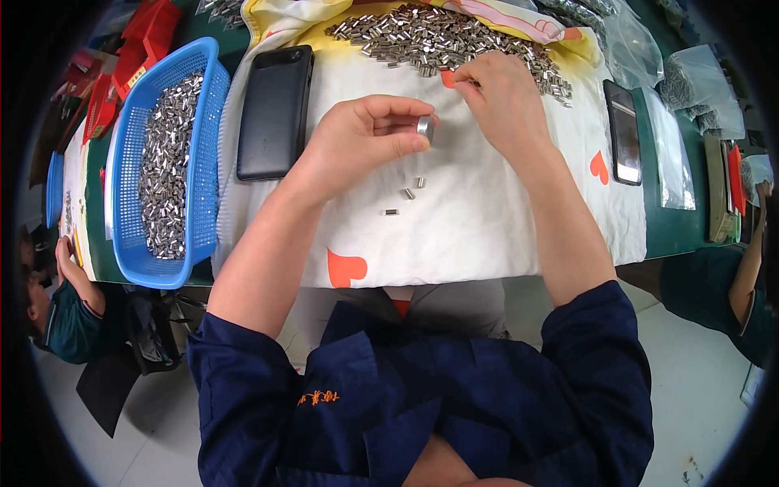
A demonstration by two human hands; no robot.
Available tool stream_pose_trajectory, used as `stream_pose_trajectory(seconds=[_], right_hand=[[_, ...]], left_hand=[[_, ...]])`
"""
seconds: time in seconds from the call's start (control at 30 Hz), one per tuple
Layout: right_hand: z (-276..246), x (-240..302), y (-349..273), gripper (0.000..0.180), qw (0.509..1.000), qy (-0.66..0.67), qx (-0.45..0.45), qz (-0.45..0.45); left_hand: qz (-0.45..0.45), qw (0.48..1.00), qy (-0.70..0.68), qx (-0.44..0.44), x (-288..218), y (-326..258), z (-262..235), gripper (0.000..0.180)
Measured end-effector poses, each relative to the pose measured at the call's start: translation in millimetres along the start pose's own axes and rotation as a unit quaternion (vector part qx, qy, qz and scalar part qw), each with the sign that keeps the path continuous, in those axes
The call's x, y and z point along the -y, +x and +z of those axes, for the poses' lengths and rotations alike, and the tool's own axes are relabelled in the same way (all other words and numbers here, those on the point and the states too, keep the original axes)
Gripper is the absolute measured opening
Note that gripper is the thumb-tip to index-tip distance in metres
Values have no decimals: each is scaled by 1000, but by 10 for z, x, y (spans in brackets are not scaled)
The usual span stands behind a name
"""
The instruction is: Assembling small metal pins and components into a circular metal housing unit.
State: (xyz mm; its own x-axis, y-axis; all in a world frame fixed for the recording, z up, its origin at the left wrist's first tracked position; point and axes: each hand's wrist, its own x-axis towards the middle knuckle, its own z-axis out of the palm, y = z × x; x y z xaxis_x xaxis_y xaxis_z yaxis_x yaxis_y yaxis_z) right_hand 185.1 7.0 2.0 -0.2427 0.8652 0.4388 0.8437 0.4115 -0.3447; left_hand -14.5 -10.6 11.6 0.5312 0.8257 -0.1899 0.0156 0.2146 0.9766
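Observation:
My left hand (357,138) is closed, thumb and fingers gripping a short round silver metal piece (425,128) with a flat face. To its right, my right hand (507,101) has its thumb and forefinger pinched together at the near edge of a heap of small silver metal cylinders (422,36). Whatever lies between those fingertips is too small or hidden to make out. Below my left hand, a few loose cylinders (409,194) rest apart from the heap on a white cloth (487,235) with red hearts.
A blue plastic basket (207,146) full of similar cylinders stands at the left. Beside it lies a black rectangular device (274,114). A phone (623,134) and clear plastic bags (706,81) are at the right. Red bins (146,40) stand far left. Other people sit on both sides.

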Motion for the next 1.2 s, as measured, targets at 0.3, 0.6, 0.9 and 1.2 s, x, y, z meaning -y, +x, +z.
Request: stream_pose_trajectory(seconds=[0.3,0.6,0.9,1.2], right_hand=[[-187,344,-80,9,930,348,87,83],[-112,409,-151,6,979,202,0,-13],[-224,275,-70,11,930,320,131,122],[-121,-80,-24,10,993,26,21,110]], left_hand=[[33,994,-97,-34,72,39,-58,32],[33,996,-23,-74,66,30,-19,32],[-3,999,-15,-46,20,-8,-3,31],[1,1000,5,23,-10,-48,41,30]])
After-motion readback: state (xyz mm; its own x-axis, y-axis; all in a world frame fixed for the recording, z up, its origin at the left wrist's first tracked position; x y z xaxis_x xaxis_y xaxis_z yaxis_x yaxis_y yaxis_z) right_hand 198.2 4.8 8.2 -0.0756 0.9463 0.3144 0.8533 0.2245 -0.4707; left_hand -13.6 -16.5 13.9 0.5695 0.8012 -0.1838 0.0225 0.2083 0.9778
